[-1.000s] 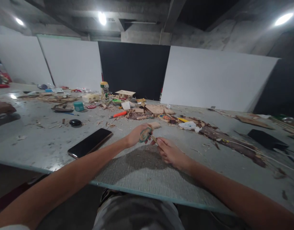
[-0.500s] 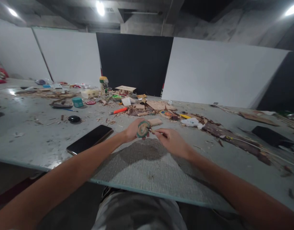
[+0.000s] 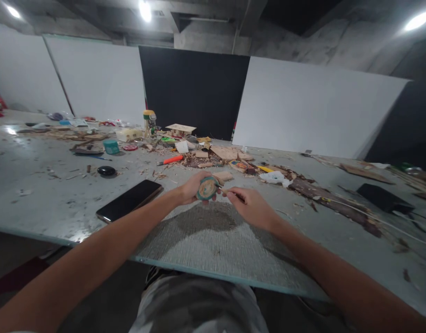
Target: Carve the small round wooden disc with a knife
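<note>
While gray-and-white clothing [image 3: 199,305] shows below the near edge of the scratched gray worktable [image 3: 199,263], two bare forearms reach in over the tabletop. The left hand [image 3: 192,188] is closed around a round teal-rimmed disc [image 3: 206,188] with a tan face, holding it up above the table, tilted so that the face shows. The right hand [image 3: 251,206] pinches a slim hand tool [image 3: 225,190] between thumb and fingers, its dark tip at the right edge of the disc; whether it bites into the surface, I cannot tell. Left of the left hand lies a black smartphone [image 3: 129,201], screen up. Just beyond the disc rests a small flat wooden block [image 3: 222,176]; well to the right are a long strip of bark [image 3: 334,206] and a black box [image 3: 385,199] with cables. Farther back, left to right, come a glossy black oval object [image 3: 106,170], a teal jar [image 3: 111,147], an orange-handled cutter [image 3: 173,159] among shavings and wood scraps, and a crumpled white wrapper [image 3: 273,177]. Behind them stand a yellow-capped bottle [image 3: 149,124] and a small wooden model [image 3: 180,129], before a black panel [image 3: 195,92] flanked by white panels [image 3: 313,106]
</note>
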{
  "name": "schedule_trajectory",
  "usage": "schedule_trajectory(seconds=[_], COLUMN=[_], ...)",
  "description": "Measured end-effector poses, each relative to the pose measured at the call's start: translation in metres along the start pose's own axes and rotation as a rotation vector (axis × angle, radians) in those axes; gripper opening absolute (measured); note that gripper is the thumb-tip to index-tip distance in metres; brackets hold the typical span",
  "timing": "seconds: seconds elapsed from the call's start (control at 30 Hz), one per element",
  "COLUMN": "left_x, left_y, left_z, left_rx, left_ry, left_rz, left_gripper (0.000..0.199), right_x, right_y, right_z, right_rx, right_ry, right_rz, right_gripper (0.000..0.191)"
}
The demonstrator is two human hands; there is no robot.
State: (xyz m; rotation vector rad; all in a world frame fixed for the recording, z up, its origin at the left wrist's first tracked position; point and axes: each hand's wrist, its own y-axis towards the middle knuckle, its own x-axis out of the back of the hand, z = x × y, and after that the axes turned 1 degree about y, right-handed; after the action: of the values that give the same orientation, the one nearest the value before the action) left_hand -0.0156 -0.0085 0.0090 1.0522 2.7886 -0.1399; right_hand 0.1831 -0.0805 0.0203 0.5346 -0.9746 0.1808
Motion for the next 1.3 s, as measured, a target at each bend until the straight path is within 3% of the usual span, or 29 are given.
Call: schedule_trajectory(seconds=[0.27,0.7,0.97,1.07,1.17,1.23,1.3], left_x=[-0.004,-0.001,-0.013,-0.015,-0.015,-0.014,-0.013], left_y=[-0.001,0.001,-0.001,-0.003,-0.004,-0.004,-0.004], left_z=[-0.001,0.002,0.001,0.000,0.000,0.000,0.000], left_rx=[-0.057,-0.047,-0.026,-0.032,-0.053,-0.053,-0.043], left_ry=[0.131,0.073,0.116,0.083,0.074,0.086,0.082], left_rz=[-0.014,0.015,-0.068,-0.031,0.029,0.030,0.008], left_gripper=[0.039,0.037,0.027,0.030,0.035,0.034,0.033], right_x=[-0.003,-0.004,-0.009,-0.007,-0.005,-0.005,-0.008], right_y=[-0.001,-0.002,-0.006,-0.005,-0.003,-0.002,-0.002], right_z=[0.003,0.004,0.003,0.006,0.007,0.007,0.005], right_rx=[-0.004,-0.074,0.010,-0.042,-0.218,-0.227,-0.114], right_ry=[-0.002,-0.020,-0.080,0.099,0.376,0.375,0.205], right_rz=[0.002,0.010,-0.047,-0.012,0.131,0.138,0.040], right_gripper=[0.033,0.033,0.029,0.033,0.039,0.040,0.037])
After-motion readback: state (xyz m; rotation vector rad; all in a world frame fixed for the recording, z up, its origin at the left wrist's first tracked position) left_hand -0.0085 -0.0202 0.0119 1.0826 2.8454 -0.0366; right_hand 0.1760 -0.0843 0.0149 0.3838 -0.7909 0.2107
